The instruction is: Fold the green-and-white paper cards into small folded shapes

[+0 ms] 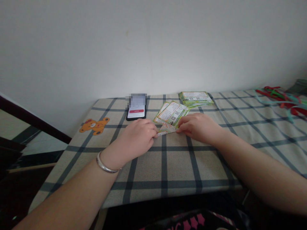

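Observation:
A small folded printed paper [168, 129], white with some orange and green, lies flat on the cloth between my two hands. At its left end, my left hand [140, 139] holds it with the fingers curled down. My right hand [200, 127] pinches the right end between thumb and fingers. Right behind the folded paper, several green and white printed leaflets [174, 112] lie fanned out, and the right fingers cover part of them. The fingertips of my left hand are partly hidden behind its back.
A phone [136, 111] with a lit screen lies behind my left hand. A stack of green leaflets [195, 97] sits by the wall [153, 48]. A bear-shaped cutout [94, 126] is at left, tangled coloured ribbons [283, 99] at right. Checked cloth [179, 166] covers the table.

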`<state>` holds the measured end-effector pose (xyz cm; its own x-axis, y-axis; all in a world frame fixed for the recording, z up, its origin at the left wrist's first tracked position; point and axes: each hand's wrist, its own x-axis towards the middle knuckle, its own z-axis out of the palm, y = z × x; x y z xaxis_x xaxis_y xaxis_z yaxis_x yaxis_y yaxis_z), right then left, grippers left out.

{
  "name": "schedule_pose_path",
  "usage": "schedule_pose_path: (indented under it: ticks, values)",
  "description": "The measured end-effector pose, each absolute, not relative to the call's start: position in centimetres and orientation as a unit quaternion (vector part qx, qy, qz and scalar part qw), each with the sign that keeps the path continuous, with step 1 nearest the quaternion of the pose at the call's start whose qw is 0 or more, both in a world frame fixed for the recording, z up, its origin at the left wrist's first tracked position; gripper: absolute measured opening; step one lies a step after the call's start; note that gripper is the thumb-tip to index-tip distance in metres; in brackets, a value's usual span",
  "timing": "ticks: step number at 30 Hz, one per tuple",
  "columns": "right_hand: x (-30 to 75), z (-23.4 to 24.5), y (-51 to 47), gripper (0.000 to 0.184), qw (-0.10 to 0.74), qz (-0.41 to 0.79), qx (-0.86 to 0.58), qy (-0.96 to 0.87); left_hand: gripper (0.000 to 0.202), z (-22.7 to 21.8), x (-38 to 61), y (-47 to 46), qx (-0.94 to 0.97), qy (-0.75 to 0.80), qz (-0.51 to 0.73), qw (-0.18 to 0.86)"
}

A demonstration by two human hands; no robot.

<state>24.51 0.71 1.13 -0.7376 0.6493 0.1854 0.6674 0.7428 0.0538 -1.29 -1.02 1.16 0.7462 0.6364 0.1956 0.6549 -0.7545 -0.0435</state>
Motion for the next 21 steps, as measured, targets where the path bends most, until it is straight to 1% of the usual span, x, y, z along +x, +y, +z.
schedule_pose_path:
  ticks: [12, 17, 21]
  values:
    - [25.2, 2.4, 0.6, 0.023, 0.031, -0.054, -0.380, -0.923, 0.027, 1.3, -1.2, -1.3, -0.930, -0.353, -0.080, 0.057]
    - [25.7, 2.3, 0.7, 0.025, 0.032, -0.057, -0.389, -0.919, 0.028, 1.2, -1.3, -1.2, -0.931, -0.354, -0.079, 0.048]
    - [25.9, 2.1, 0.8, 0.027, 0.051, -0.039, -0.381, -0.922, 0.027, 1.1, -1.4, -1.2, -0.929, -0.357, -0.087, 0.038]
